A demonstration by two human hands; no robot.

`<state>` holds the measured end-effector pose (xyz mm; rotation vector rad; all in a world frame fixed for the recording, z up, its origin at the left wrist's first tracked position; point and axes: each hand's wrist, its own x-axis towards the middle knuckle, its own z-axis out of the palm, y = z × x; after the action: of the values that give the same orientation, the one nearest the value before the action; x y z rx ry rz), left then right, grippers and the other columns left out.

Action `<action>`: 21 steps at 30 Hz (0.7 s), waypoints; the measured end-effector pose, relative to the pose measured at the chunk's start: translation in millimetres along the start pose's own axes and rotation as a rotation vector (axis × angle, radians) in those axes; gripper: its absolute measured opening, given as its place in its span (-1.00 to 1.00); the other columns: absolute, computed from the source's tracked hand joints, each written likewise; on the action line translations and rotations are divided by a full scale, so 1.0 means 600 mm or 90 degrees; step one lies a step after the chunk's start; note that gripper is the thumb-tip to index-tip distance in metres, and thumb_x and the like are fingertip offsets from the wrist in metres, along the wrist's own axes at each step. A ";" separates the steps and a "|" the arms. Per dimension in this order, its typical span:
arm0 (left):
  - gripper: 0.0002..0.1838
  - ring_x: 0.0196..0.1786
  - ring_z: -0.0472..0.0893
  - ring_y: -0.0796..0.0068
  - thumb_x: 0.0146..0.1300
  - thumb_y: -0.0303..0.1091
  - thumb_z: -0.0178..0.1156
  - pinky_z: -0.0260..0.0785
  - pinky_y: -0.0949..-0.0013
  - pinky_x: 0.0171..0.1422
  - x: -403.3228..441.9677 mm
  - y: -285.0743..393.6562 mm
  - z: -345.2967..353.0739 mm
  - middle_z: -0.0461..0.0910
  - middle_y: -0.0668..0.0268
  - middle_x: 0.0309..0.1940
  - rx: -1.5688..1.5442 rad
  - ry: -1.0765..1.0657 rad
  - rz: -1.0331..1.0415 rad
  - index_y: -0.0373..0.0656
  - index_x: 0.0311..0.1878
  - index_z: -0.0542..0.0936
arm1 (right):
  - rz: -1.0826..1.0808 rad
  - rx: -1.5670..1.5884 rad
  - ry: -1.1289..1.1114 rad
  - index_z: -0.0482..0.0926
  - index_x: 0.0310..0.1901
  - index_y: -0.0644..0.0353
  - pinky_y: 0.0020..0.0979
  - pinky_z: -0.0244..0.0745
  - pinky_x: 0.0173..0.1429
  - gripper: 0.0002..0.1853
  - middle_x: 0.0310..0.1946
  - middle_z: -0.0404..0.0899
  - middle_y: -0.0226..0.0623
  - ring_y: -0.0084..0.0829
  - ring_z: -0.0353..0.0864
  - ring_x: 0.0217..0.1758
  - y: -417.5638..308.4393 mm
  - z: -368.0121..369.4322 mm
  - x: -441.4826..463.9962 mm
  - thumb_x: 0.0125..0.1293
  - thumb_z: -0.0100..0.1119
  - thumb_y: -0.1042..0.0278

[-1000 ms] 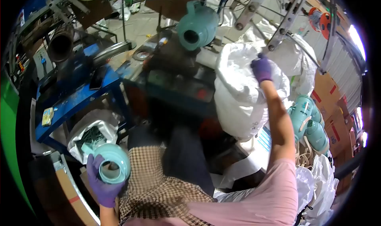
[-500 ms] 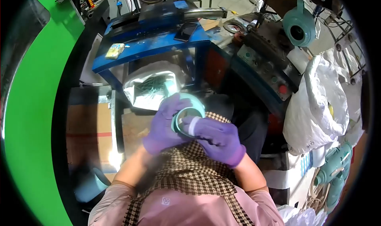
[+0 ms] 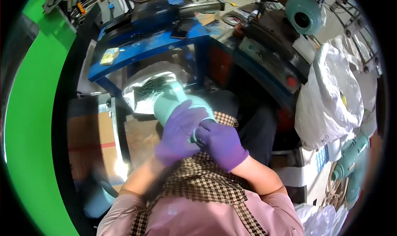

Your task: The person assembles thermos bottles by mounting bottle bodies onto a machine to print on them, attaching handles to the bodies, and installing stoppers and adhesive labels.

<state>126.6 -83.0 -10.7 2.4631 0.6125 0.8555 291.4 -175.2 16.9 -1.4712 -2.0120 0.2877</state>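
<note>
A teal plastic jug with a loop handle lies tilted over my lap, its mouth turned toward me. My left hand, in a purple glove, wraps round its side near the mouth and looks slightly blurred. At the rim, my right hand, also purple-gloved, is closed with its fingers bunched against the edge. Whatever those fingers hold is hidden. Just beyond the jug stands a white sack with thin teal strips inside.
A blue metal bench carries a phone and a small yellow packet. To the right are a control panel, a large white sack and more teal jugs. A cardboard box stands left, near a blue-grey container.
The jug has tipped so its side and handle now show and its mouth faces me. My right hand has turned over at the rim, fingers out of the opening. The view has shifted slightly.
</note>
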 end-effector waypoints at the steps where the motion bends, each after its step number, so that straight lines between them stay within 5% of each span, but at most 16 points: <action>1: -0.17 0.43 0.42 -0.17 -0.22 -0.07 0.60 0.23 -0.11 0.54 0.001 0.001 0.001 0.62 0.20 0.19 0.006 0.000 0.008 -0.09 0.22 0.57 | -0.011 -0.005 -0.018 0.57 -0.25 0.15 -0.19 0.54 -0.23 -0.79 -0.31 0.55 -0.25 -0.16 0.66 -0.28 0.005 -0.005 0.001 0.07 0.38 0.42; 5: -0.23 0.42 0.41 -0.23 -0.13 -0.03 0.57 0.19 -0.14 0.54 0.000 0.014 0.002 0.58 0.11 0.25 0.033 -0.066 0.060 -0.13 0.20 0.58 | -0.023 0.126 -0.095 0.54 -0.24 0.22 -0.11 0.53 -0.16 -0.84 -0.29 0.54 -0.10 0.01 0.64 -0.19 0.034 0.006 -0.028 0.13 0.27 0.50; 8: -0.33 0.43 0.41 -0.20 0.07 -0.06 0.42 0.03 -0.23 0.62 -0.001 0.045 0.049 0.50 0.01 0.34 0.189 0.067 0.018 -0.18 0.24 0.56 | 0.056 0.174 -0.077 0.55 -0.10 0.26 0.00 0.52 -0.06 -0.76 -0.27 0.54 0.02 0.11 0.58 -0.17 0.043 0.039 -0.059 0.16 0.19 0.50; 10: -0.35 0.46 0.39 -0.16 0.10 -0.09 0.41 -0.02 -0.29 0.62 0.020 0.056 0.039 0.48 0.02 0.37 0.255 0.024 0.098 -0.19 0.23 0.55 | 0.095 0.128 -0.002 0.63 -0.12 0.28 0.00 0.59 -0.02 -0.78 -0.17 0.63 0.01 0.09 0.66 -0.10 0.013 0.024 -0.070 0.18 0.17 0.55; 14: -0.55 0.41 0.45 -0.08 0.14 -0.22 0.39 0.02 -0.36 0.59 0.048 0.087 0.042 0.62 0.16 0.19 0.242 -0.054 0.230 -0.17 0.08 0.60 | -0.043 0.284 0.161 0.69 0.02 0.24 -0.10 0.61 0.14 -0.64 -0.09 0.70 -0.14 -0.01 0.67 -0.03 0.044 -0.025 -0.167 0.15 0.22 0.57; 15: -0.58 0.40 0.46 -0.06 0.16 -0.23 0.39 0.02 -0.36 0.59 0.048 0.090 0.033 0.63 0.20 0.18 0.259 -0.059 0.251 -0.16 0.06 0.61 | -0.063 0.343 0.308 0.71 0.03 0.23 -0.14 0.58 0.21 -0.64 -0.02 0.73 -0.17 -0.08 0.69 0.04 0.056 -0.053 -0.214 0.16 0.21 0.56; 17: -0.58 0.42 0.46 0.10 0.20 -0.10 0.39 -0.04 -0.43 0.60 0.021 0.091 0.018 0.64 0.41 0.17 0.326 -0.066 0.304 0.05 0.11 0.63 | 0.073 0.099 0.370 0.74 0.01 0.19 -0.24 0.61 0.15 -0.66 -0.01 0.75 -0.19 -0.16 0.71 0.04 0.086 -0.164 -0.322 0.19 0.21 0.57; 18: -0.63 0.40 0.47 0.13 0.20 -0.15 0.34 -0.05 -0.47 0.59 -0.003 0.068 0.021 0.64 0.46 0.18 0.347 -0.086 0.396 0.12 0.10 0.65 | 0.228 -0.010 0.519 0.74 -0.03 0.19 -0.29 0.61 0.12 -0.71 -0.04 0.75 -0.20 -0.20 0.72 0.00 0.103 -0.178 -0.387 0.21 0.22 0.60; 19: -0.65 0.37 0.48 0.18 0.21 -0.18 0.32 -0.01 -0.47 0.55 -0.022 0.061 0.023 0.63 0.53 0.18 0.356 -0.128 0.463 0.20 0.08 0.66 | 0.384 0.111 0.687 0.72 -0.05 0.21 -0.30 0.60 0.12 -0.75 -0.04 0.74 -0.20 -0.24 0.73 -0.04 0.116 -0.195 -0.447 0.24 0.27 0.60; 21: -0.68 0.31 0.51 0.33 0.21 -0.18 0.28 0.13 -0.37 0.39 -0.049 0.062 0.036 0.63 0.62 0.19 0.368 -0.201 0.562 0.31 0.06 0.66 | 0.484 -0.304 0.729 0.71 0.00 0.25 -0.28 0.59 0.17 -0.73 0.03 0.73 -0.15 -0.23 0.74 0.00 0.241 -0.231 -0.620 0.26 0.39 0.48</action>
<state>129.3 -134.3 -18.9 3.3554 -0.4681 0.5750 555.7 -489.9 -79.9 -1.9727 -0.5791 -0.6572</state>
